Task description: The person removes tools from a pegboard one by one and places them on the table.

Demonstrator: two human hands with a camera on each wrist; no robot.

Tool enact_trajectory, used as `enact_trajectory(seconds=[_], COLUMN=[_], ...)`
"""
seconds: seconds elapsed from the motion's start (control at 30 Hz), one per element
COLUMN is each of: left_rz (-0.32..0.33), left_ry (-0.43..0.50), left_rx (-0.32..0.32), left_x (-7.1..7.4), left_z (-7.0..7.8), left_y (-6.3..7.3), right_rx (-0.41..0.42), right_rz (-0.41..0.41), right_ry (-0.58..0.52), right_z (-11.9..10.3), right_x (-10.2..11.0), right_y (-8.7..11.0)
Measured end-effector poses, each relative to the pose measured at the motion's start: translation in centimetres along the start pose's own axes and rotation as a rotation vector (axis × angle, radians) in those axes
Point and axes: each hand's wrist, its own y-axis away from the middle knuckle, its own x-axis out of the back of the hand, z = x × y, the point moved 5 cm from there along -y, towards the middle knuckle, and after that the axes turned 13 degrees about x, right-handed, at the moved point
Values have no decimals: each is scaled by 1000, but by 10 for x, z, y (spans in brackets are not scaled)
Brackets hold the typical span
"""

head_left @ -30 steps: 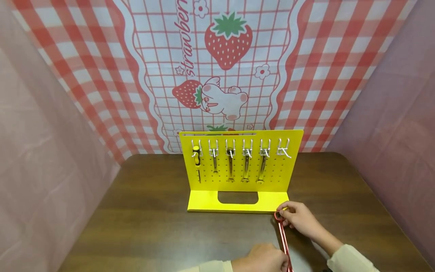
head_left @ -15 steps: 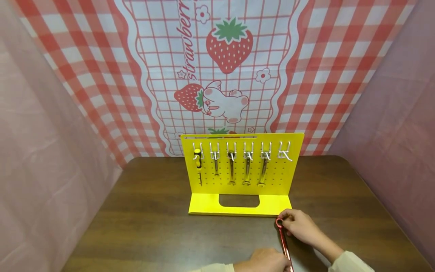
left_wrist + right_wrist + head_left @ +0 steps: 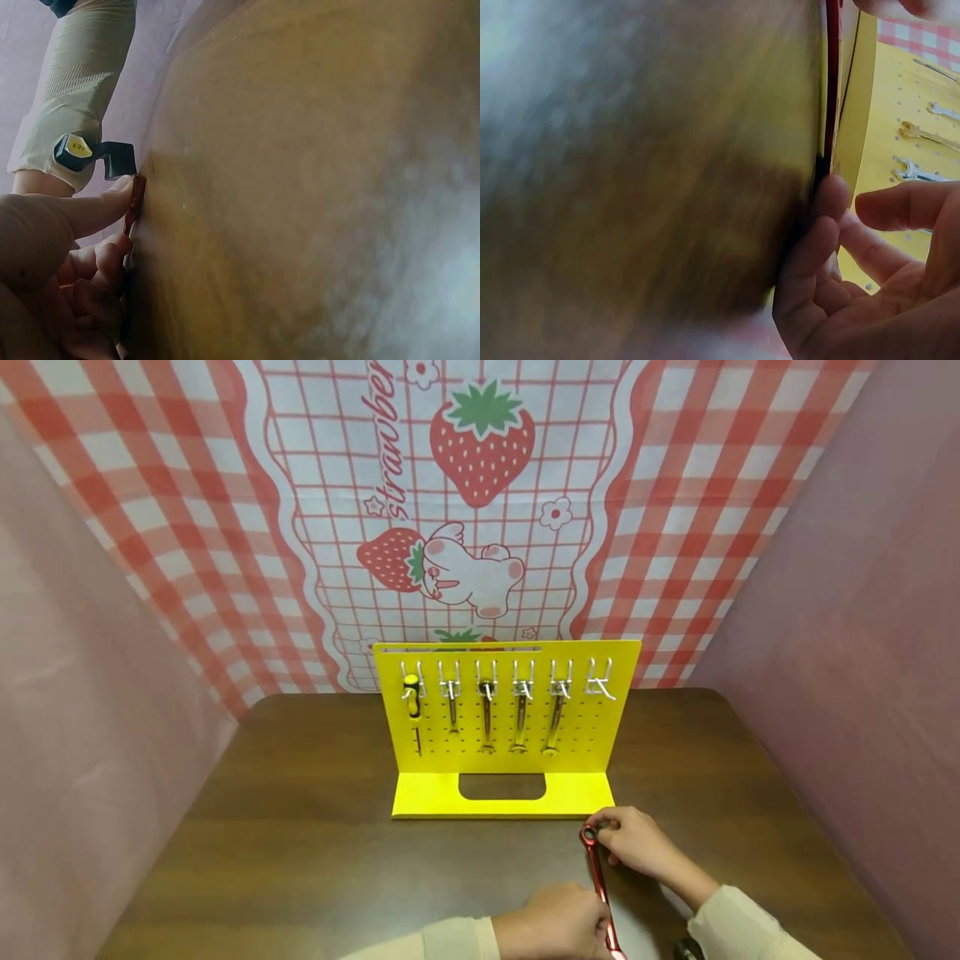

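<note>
A long, shiny red wrench (image 3: 599, 878) with a ring end is at the front right in the head view. My left hand (image 3: 558, 920) grips its near end, thumb pressed against it in the left wrist view (image 3: 135, 199). At the ring end is my right hand (image 3: 637, 843). In the right wrist view its bent fingertips (image 3: 832, 195) are right at the wrench's end, while the thumb (image 3: 900, 206) stays off it. Beyond stands a yellow pegboard (image 3: 592, 752), hung with a screwdriver (image 3: 413, 702) and several wrenches (image 3: 522, 718).
The pegboard's rightmost hook (image 3: 600, 685) has nothing hanging from it. Its yellow base (image 3: 420, 797) rests on the brown table (image 3: 300, 860), close to my right fingers. A dark object (image 3: 687, 949) sits by the right sleeve. Checked cloth (image 3: 675, 543) hangs behind.
The head view has shifted, so board and hands appear farther left. Both hands remain at the two ends of the red wrench, which has hardly moved relative to the board.
</note>
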Motion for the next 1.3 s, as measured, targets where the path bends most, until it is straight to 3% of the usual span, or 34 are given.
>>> enact_trajectory(seconds=[0.1, 0.2, 0.3, 0.4, 0.47, 0.63, 0.8, 0.97, 1.1, 1.3], left_rz=[36, 30, -16, -21, 16, 218, 385, 451, 483, 477], left_ry=[-50, -71, -51, 28, 107, 314, 431, 471, 456, 457], left_rx=[17, 30, 35, 38, 45, 96, 199, 274, 288, 348], left_x=[1, -1, -3, 6, 18, 55, 77, 85, 88, 82], left_z=[-1, 0, -2, -7, -14, -44, -71, -87, -88, -91], left_y=[-3, -5, -4, -8, -14, -38, -60, -70, -77, -80], right_rx=[2, -3, 7, 54, 103, 238, 403, 504, 476, 437], right_rz=[-5, -35, -83, -96, -59, 143, 332, 414, 416, 395], right_ry=[19, 36, 45, 61, 46, -3, 76, 245, 349, 354], right_z=[-1, 1, 0, -7, -17, -49, -80, -102, -109, -108], right_x=[3, 4, 3, 10, 19, 51, 74, 73, 71, 65], right_y=[-4, -4, -5, -15, -23, -39, -51, -63, -73, -82])
